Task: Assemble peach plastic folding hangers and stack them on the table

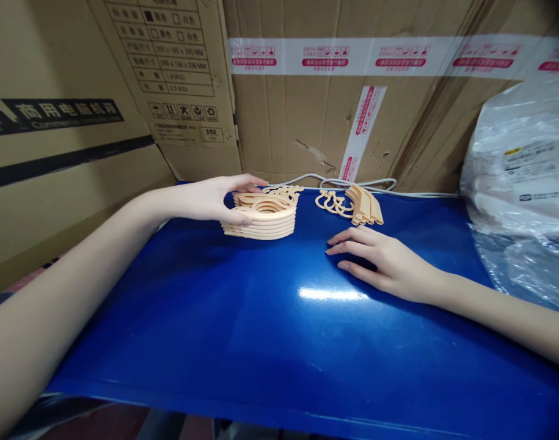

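Hands: two, one left hand (210, 198) and one right hand (389, 263).
Hanger groups: two, one hanger stack (261, 229) and one fanned hanger bundle (365, 206).
Single hangers: several in each group, overlapping too closely for an exact count.
Tables: one blue table (261, 324).
Cardboard: two pieces showed, one printed carton (27, 174) and one taped cardboard panel (288, 116).
Tape strips: two, one level strip (283, 61) and one slanting strip (356, 148).
Plastic-wrapped packages: at least one package (494, 162).
White cables: at least one cable (428, 195) was visible.
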